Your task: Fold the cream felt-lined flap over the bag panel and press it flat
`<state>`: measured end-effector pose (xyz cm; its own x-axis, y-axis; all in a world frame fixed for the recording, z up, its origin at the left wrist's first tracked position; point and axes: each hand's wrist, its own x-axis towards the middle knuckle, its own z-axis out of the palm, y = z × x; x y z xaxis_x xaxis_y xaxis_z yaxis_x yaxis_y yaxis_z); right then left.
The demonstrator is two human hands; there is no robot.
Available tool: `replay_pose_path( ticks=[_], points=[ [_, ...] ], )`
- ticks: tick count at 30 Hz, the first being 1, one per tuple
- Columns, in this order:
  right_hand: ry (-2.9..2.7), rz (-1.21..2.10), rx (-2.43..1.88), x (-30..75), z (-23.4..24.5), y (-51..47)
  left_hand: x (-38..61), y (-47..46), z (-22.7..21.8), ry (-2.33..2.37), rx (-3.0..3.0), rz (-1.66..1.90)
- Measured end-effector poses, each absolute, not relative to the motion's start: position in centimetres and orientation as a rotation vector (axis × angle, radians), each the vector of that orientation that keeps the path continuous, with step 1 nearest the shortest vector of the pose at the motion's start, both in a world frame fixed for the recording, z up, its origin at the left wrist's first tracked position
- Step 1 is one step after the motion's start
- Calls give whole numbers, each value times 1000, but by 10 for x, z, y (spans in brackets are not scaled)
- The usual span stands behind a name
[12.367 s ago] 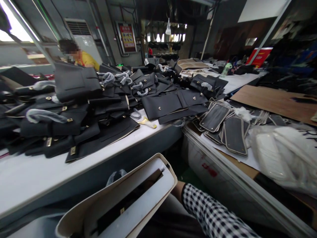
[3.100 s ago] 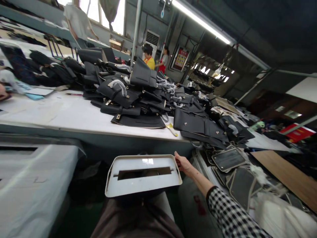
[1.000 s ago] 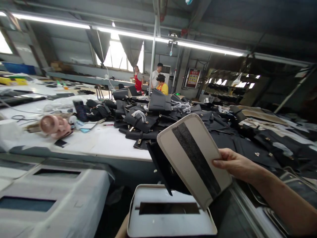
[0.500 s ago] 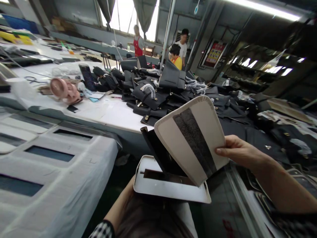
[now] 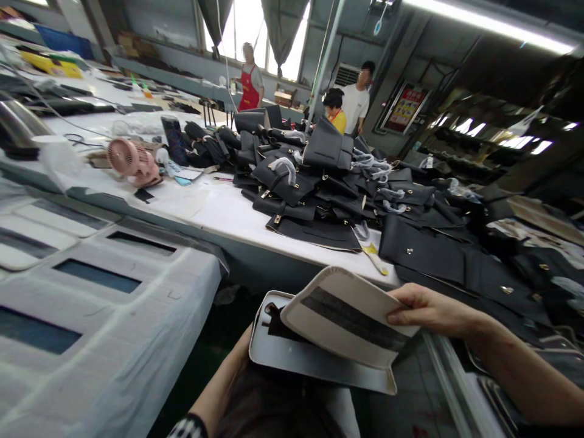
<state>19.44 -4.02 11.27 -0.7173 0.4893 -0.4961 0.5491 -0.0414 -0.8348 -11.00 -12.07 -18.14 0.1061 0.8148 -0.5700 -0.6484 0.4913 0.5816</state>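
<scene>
1. Panel-laying looks to be the step in hand: the right hand [image 5: 429, 310] holds a cream panel [image 5: 347, 316] by its right edge, tilted low over a pale slotted tray [image 5: 314, 365] that rests on the person's lap.
2. The right grip is clenched on the panel, thumb on top and fingers underneath. A dark strip [image 5: 351, 317] runs along the panel's upper face.
3. The left hand [image 5: 239, 359] sits at the tray's left edge and seems to steady it. Its fingers are hidden behind the tray, so I cannot tell whether that grip is closed or slack.
4. A black piece [image 5: 276, 319] shows between panel and tray, near the tray's left end and partly covered by the panel.
5. The panel's near edge appears to touch the tray while its far left edge stands clear of it, so it is not yet flat.
6. By my judgement, a further move calls for matching the panel's rounded corners to the tray's rim, with the tray kept level on the lap.
7. Beyond the lap, the white tabletop [image 5: 219, 210] carries a heap of black bag parts [image 5: 314, 182] and a pink fan [image 5: 130, 161]. Three other people stand well apart at the far end.
</scene>
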Motion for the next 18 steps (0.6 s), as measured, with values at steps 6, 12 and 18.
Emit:
replay_pose_path(
  ticks=[6, 12, 18],
  points=[
    [2081, -1871, 1131, 189, 101, -29, -109, -122, -172, 987, 170, 1065],
    [1940, -1887, 1071, 191, 100, -14, -112, -133, -167, 1052, 102, 1087],
    [1948, -1875, 1102, 194, 91, -7, -105, -126, -136, 1120, 138, 1079]
  ],
)
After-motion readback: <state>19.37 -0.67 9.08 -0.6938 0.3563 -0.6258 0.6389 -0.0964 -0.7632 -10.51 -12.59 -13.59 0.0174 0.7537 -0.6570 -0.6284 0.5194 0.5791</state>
